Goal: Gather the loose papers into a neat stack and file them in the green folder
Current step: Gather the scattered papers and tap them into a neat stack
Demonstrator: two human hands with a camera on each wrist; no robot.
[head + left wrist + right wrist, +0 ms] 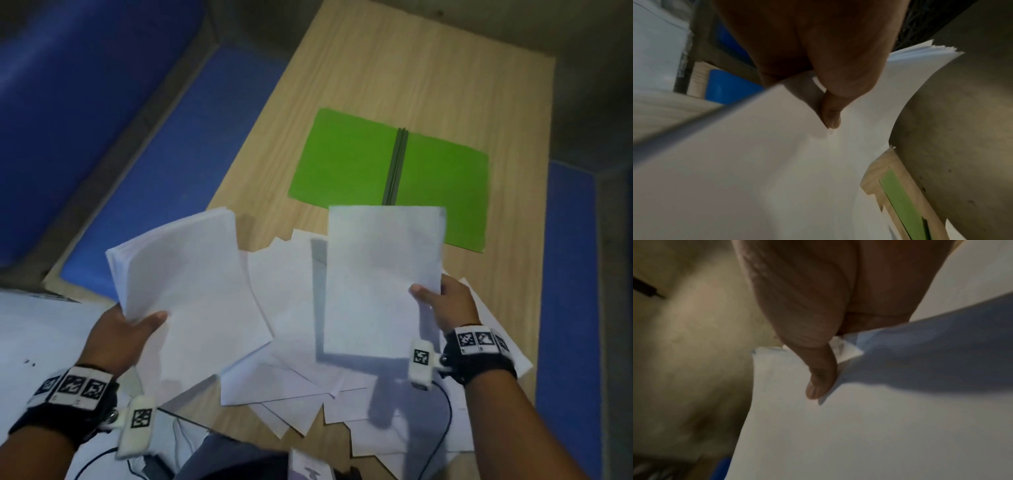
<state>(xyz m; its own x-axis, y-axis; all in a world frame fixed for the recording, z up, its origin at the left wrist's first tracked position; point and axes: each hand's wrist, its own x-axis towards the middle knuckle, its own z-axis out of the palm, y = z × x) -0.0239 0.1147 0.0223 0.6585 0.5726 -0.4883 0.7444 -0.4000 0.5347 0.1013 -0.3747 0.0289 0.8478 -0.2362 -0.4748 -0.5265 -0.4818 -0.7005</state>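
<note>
My left hand (132, 325) grips a thick stack of white papers (191, 291) by its near left edge, thumb on top, lifted above the table. In the left wrist view the thumb (830, 113) presses on that stack (797, 162). My right hand (442, 301) pinches a single white sheet (380, 277) at its right edge and holds it above the table; its thumb (820, 382) lies on the sheet (859, 434). Several loose papers (301, 377) lie scattered on the wooden table (376, 68) under both hands. The green folder (394, 174) lies open and flat beyond them.
Blue padded seats (171, 137) run along the table's left side and another blue strip (568, 274) along its right. A white surface (34, 325) sits at the near left. A black cable (445, 421) trails from my right wrist over the papers.
</note>
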